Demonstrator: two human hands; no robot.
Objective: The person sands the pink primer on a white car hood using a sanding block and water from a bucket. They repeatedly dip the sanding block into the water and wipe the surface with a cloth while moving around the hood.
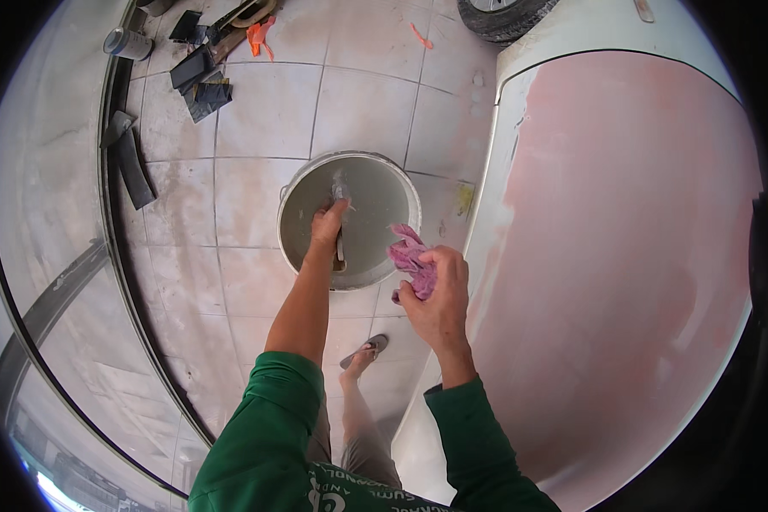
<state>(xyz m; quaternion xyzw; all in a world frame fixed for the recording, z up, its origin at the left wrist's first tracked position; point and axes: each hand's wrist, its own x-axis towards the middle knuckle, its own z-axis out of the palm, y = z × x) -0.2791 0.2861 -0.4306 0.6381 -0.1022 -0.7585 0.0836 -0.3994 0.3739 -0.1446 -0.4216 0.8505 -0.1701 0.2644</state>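
A white-rimmed bucket [283, 224] of cloudy grey water [375, 200] stands on the tiles in front of me. My left hand [327, 224] reaches over the water, its fingers closed on a long narrow thing. A pale, partly see-through end [340, 183] sticks out beyond the fingers, and a tan edge [340, 264] shows below; its kind is unclear. Beside the bucket's right rim, my right hand [442, 294] is closed on a crumpled pink cloth [414, 264]. To the right of that hand lies a large white car panel with a pinkish sanded patch [606, 247].
Dark sanding blocks [192, 68], sheets of dark sandpaper [209, 97] and an orange scrap [260, 38] lie at the far left. A dark strip [130, 166] rests by the glass frame. A can [128, 43] stands there too. A car wheel [508, 19] is at the top right.
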